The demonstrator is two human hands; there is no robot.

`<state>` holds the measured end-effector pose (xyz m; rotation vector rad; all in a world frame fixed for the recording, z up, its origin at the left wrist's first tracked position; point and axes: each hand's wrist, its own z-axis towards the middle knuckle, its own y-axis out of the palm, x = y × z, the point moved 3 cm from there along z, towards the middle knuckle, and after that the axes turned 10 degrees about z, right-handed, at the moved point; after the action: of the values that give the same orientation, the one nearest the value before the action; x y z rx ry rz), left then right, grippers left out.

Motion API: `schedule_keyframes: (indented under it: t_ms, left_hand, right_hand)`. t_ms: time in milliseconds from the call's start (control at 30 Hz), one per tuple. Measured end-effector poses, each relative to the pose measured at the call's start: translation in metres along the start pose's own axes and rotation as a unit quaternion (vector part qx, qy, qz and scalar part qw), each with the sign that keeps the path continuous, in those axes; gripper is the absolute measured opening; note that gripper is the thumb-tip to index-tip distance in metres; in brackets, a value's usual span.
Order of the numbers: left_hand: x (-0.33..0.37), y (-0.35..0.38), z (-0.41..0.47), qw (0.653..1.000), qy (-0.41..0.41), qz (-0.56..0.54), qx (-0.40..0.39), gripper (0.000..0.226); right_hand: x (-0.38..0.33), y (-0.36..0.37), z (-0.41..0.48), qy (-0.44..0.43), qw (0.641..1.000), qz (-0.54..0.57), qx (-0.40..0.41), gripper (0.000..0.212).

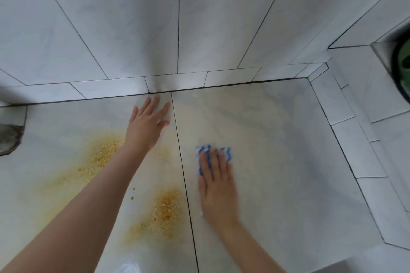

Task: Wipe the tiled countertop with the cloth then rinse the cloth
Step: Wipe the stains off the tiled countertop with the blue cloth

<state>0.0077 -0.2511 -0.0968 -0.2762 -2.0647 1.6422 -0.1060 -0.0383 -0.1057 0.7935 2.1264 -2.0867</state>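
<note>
Staining the tabletop at left are two crumbly yellow patches. My left grip lies released, fingers spread flat near the back wall. Right of the grout line, my right grip presses flat on the cloth, whose blue-striped edge shows past my fingertips.
</note>
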Motion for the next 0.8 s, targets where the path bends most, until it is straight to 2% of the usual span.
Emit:
schedule_keyframes:
  t_ms: [100,233,300,400,567,667,800]
  left_hand:
    - [0.000,-0.001,0.000,1.000,0.001,0.003,0.000,0.052]
    - [0.001,-0.003,0.000,1.000,0.001,-0.001,0.000,0.052]
    - [0.001,-0.003,0.000,1.000,-0.001,-0.008,-0.001,0.052]
    - [0.001,-0.002,0.000,1.000,-0.003,-0.009,-0.003,0.051]
    - [0.001,-0.002,0.000,1.000,-0.002,-0.005,-0.002,0.052]
    - [0.001,-0.002,0.000,1.000,-0.001,-0.007,-0.001,0.052]
    - [0.000,-0.002,0.001,1.000,0.000,-0.012,-0.001,0.052]
  right_hand:
    - [-0.030,0.012,-0.034,-0.086,0.995,0.003,-0.044,0.051]
    - [-0.012,0.003,-0.046,-0.140,0.988,-0.020,-0.063,0.050]
    - [0.007,-0.005,-0.042,-0.107,0.993,-0.015,-0.054,0.050]
    - [0.051,-0.023,-0.024,-0.010,1.000,-0.011,-0.021,0.052]
    - [0.120,-0.053,0.036,0.109,0.993,-0.042,-0.003,0.055]
    - [0.130,-0.055,0.077,0.120,0.988,-0.095,-0.002,0.053]
    - [0.113,-0.053,0.128,0.167,0.983,-0.071,0.019,0.058]
